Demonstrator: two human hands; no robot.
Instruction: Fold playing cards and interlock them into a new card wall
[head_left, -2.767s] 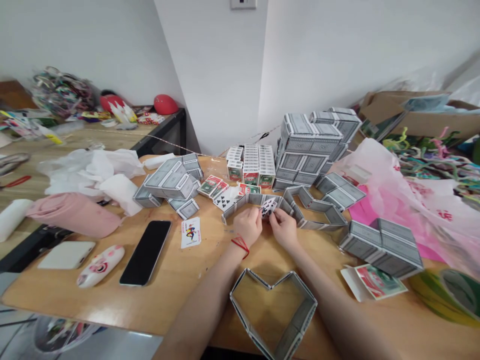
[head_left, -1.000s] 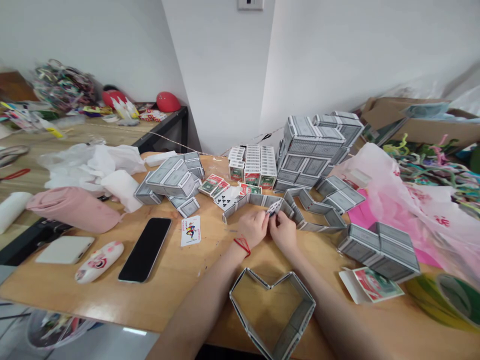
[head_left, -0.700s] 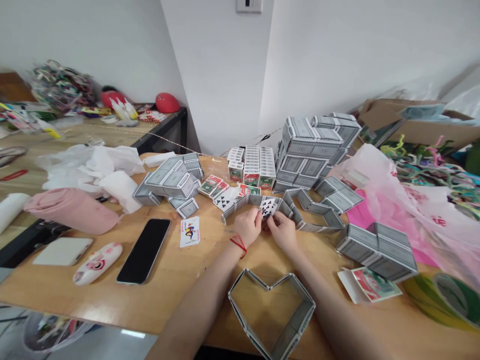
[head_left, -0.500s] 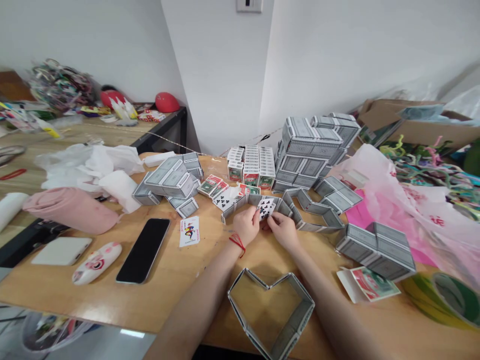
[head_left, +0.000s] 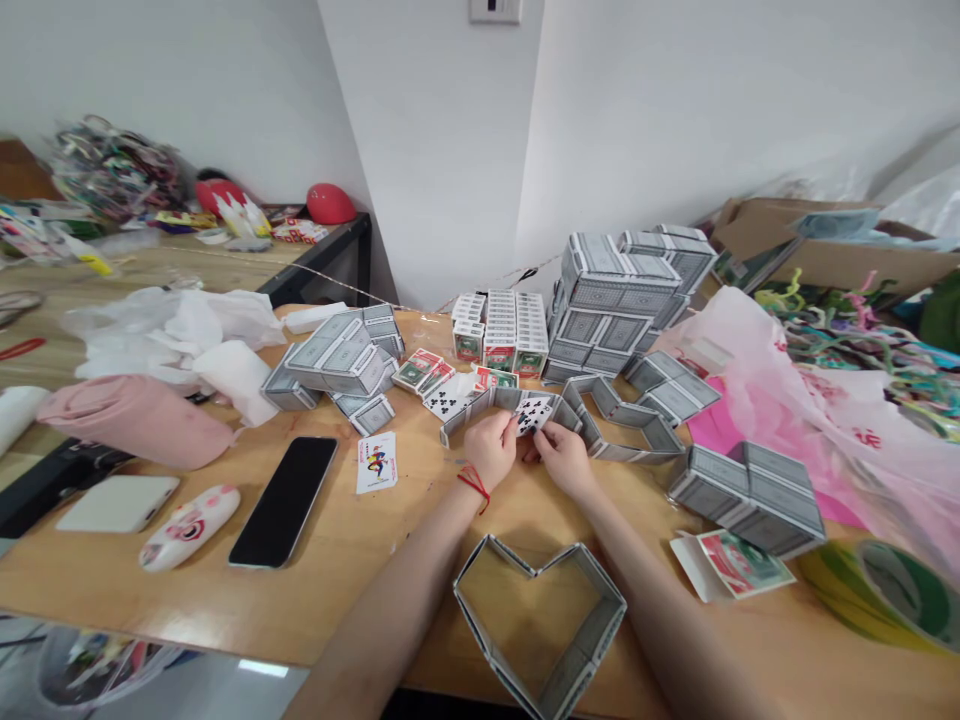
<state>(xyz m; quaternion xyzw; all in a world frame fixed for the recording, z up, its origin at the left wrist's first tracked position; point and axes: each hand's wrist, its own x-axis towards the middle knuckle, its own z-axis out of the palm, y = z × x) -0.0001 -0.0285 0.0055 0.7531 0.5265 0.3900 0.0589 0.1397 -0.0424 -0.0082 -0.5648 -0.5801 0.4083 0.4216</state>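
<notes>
My left hand [head_left: 489,447], with a red string at the wrist, and my right hand [head_left: 564,459] meet at the table's middle. Together they pinch a playing card [head_left: 533,413] showing black club pips, fingers closed on it. The card sits against a zigzag chain of folded grey-backed cards [head_left: 600,415] lying just beyond my hands. A finished heart-shaped ring of folded cards [head_left: 541,629] lies between my forearms near the front edge.
Grey card blocks stand at back [head_left: 626,290], left [head_left: 341,362] and right [head_left: 754,495]. Boxed decks [head_left: 501,335], a joker card [head_left: 376,462], a black phone [head_left: 285,500], a pink cloth [head_left: 139,422], a pink plastic bag [head_left: 795,400] and tape rolls [head_left: 885,590] lie on the wooden table [head_left: 225,600].
The card has been turned between my fingers, edge-on a second ago and now face up showing its clubs. Both hands stay at the same spot by the zigzag chain.
</notes>
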